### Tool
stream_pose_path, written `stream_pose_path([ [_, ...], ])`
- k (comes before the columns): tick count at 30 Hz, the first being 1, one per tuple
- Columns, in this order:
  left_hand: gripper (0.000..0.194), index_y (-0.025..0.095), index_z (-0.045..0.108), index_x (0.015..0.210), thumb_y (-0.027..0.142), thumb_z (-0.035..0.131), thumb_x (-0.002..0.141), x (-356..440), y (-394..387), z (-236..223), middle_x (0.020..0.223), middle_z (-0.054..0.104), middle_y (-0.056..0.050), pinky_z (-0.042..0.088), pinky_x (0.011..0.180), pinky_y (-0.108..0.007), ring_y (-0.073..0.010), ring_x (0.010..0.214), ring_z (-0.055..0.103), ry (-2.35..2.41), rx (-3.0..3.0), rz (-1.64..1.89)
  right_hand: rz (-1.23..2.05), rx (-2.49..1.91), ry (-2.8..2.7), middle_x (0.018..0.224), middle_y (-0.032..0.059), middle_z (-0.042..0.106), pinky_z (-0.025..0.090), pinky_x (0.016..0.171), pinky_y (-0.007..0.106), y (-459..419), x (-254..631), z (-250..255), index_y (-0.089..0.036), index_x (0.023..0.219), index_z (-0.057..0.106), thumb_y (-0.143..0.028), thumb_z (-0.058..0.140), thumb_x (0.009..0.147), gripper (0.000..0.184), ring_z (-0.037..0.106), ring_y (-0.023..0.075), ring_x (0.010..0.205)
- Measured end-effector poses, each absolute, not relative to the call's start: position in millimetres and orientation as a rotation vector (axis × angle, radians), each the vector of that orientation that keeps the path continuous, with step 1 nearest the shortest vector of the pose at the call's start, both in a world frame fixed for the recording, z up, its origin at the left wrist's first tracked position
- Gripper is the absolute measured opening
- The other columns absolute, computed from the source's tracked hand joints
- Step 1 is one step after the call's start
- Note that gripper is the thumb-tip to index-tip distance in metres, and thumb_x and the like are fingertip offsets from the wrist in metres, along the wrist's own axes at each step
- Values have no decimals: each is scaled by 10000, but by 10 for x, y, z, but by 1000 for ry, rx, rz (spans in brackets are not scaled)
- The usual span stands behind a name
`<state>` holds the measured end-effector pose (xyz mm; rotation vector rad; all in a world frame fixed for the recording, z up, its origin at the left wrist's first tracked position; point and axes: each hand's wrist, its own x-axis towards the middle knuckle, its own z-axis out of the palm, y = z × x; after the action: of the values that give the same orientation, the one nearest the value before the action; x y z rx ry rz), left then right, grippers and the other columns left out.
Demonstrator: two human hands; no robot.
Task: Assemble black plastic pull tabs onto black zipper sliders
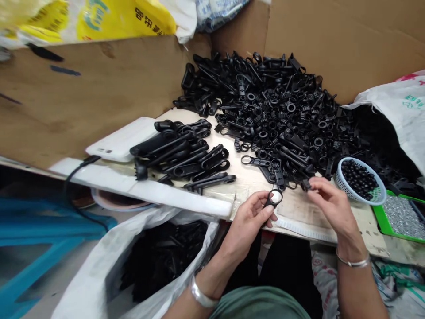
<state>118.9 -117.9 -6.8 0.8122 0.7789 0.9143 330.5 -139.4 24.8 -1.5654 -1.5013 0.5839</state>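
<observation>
Near the table's front edge, my left hand [249, 218] is closed round a black plastic part with a ring end [275, 197]; the ring sticks up past the fingertips, and the rest is hidden in the palm. To its right, my right hand [333, 206] pinches a small dark plastic piece [306, 185] between thumb and fingers, just above the tabletop. Its exact shape is too small to tell. Just beyond both hands lie several flat black parts with ring ends [277, 172], at the front of a large heap of black plastic parts [275, 106].
Sorted long black parts [186, 153] lie at left beside a white flat case [121, 138]. At right stand a pale blue basket [339, 181] of black balls and a green tray [381, 220] of small shiny pieces. Cardboard walls [318, 40] enclose the back. A white sack [96, 261] hangs below.
</observation>
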Motion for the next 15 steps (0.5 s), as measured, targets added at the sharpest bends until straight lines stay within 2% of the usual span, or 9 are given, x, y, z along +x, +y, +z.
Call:
stream_pose_path([
  [3,336,154,621,994,301,776,734,1247,-1199,-63,949,690,-60,478,595,-226,-132,698,650,736,752,871,1072,-1658,-1439,781,27,642,443,572,264,-1608,3428,236,-167,846,677,-444,673,827,277,558,134,657],
  [6,405,151,611,1037,308,803,717,1318,-1242,-54,949,715,-72,508,635,-239,-154,741,683,713,712,822,1230,-1789,-1476,590,-41,512,343,494,228,-1663,3481,180,-161,765,618,-478,614,865,333,430,91,532],
  [9,482,157,620,1122,293,820,704,1359,-1282,-43,1038,717,-93,531,673,-257,-179,805,708,709,679,801,1127,-1861,-1557,569,-52,475,302,469,220,-1633,3549,153,-174,688,570,-450,577,884,339,392,85,520],
  [11,515,161,630,1167,273,821,702,1368,-1294,-40,1100,714,-111,538,686,-260,-201,863,717,717,665,794,1073,-1910,-1609,565,-45,499,313,456,227,-1628,3609,157,-176,700,594,-449,564,892,335,413,95,508],
  [13,507,165,648,1176,259,814,707,1372,-1292,-44,1153,706,-125,543,683,-258,-229,937,714,721,663,793,881,-1993,-1654,648,-11,603,397,495,249,-1651,3651,162,-174,833,667,-432,563,900,286,509,124,550],
  [15,479,168,666,1167,247,802,714,1381,-1284,-55,1188,700,-129,544,669,-252,-250,1009,696,719,674,803,547,-2004,-1728,904,58,705,515,659,306,-1690,3650,155,-184,1056,692,-366,540,923,272,641,178,753],
])
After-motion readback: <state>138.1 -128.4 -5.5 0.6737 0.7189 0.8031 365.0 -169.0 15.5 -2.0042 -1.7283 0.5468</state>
